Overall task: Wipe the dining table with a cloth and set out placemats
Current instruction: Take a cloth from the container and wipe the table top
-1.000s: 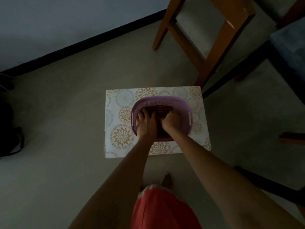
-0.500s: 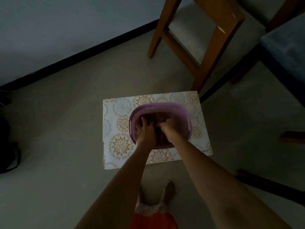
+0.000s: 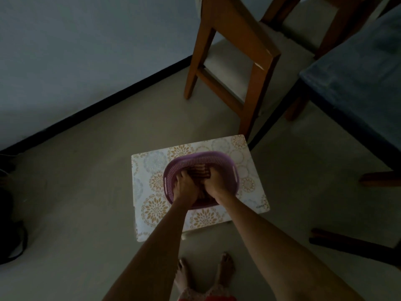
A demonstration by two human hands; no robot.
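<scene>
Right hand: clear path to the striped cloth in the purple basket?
Probably yes. The right hand is already inside the open-topped purple basket, at the striped cloth; nothing covers it. The left hand lies alongside.

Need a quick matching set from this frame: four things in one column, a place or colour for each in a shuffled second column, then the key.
Things
1. basket
2. patterned stool top
3. wooden chair
4. striped cloth

Descriptions
A. inside the basket, between the left hand and the right hand
B. purple, sitting on the stool top
C. brown frame, standing beyond the stool
D. pale with round floral motifs, under the basket

Pairs: 1-B, 2-D, 3-C, 4-A
</scene>
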